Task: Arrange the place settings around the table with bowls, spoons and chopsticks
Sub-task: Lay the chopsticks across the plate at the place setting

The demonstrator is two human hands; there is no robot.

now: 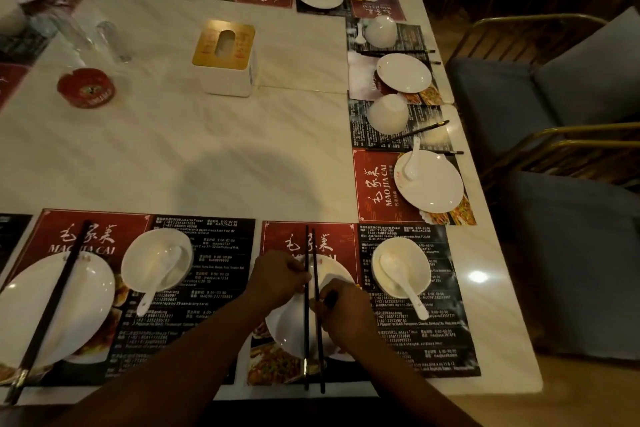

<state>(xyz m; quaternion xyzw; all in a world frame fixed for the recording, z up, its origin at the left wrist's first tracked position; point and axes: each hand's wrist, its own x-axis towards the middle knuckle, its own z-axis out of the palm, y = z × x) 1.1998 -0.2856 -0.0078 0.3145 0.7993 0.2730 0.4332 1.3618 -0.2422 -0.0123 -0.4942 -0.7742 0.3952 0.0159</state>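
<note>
Held black chopsticks [306, 340] pinched in the left-hand grip [277, 279] and the right-hand grip [343, 314], lengthwise across a white plate [287, 326], on a surface [207, 149] set with placemats [375, 184] printed "MAO JIA CAI".

2 black chopsticks [306, 322] lie parallel across a white plate [287, 326], pinched between the fingers of the left hand [277, 276] and right hand [341, 310]. Just right of the right fingers, a white bowl [415, 253] holds 1 white spoon [401, 279], its handle overhanging the near rim.
</note>
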